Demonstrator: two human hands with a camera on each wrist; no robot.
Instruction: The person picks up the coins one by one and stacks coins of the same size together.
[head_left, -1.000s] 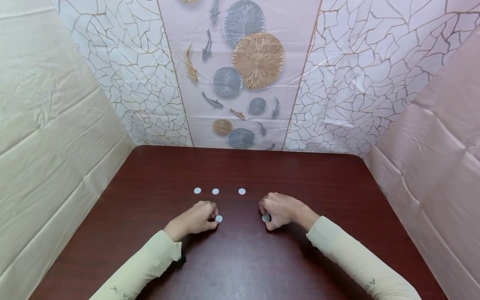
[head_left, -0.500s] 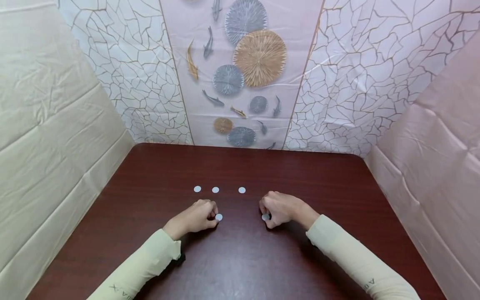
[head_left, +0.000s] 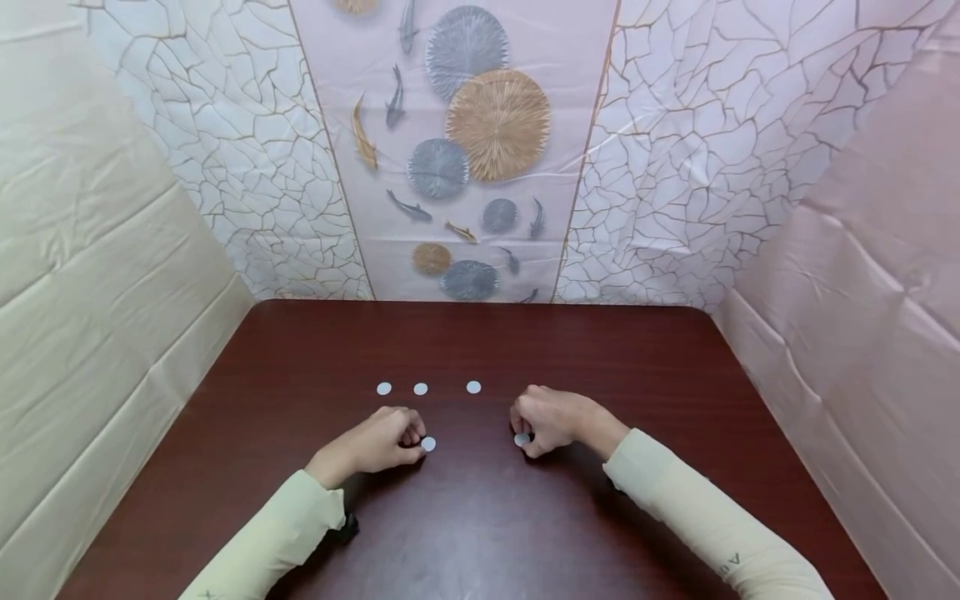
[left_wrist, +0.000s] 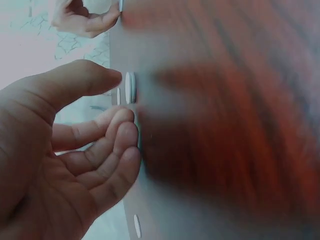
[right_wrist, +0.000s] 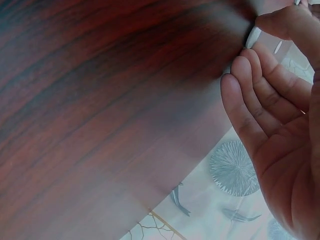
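Observation:
A small white disc lies flat on the dark red-brown table. My left hand rests beside it, thumb and forefinger on either side of its edge. A narrow gap shows between thumb tip and disc in the left wrist view. Farther right, my right hand pinches another white disc at the tabletop. The right wrist view has that disc between thumb and forefinger tips, the other fingers bent alongside.
Beyond the hands, three more white discs, a left one, a middle one and a right one, form a row, the right one set wider apart. Patterned cloth hangs behind the table. Pale cloth walls flank both sides.
The head view has shifted, so everything sits slightly left and lower. Both discs keep their distance from each other. My left thumb and forefinger seem slightly farther apart.

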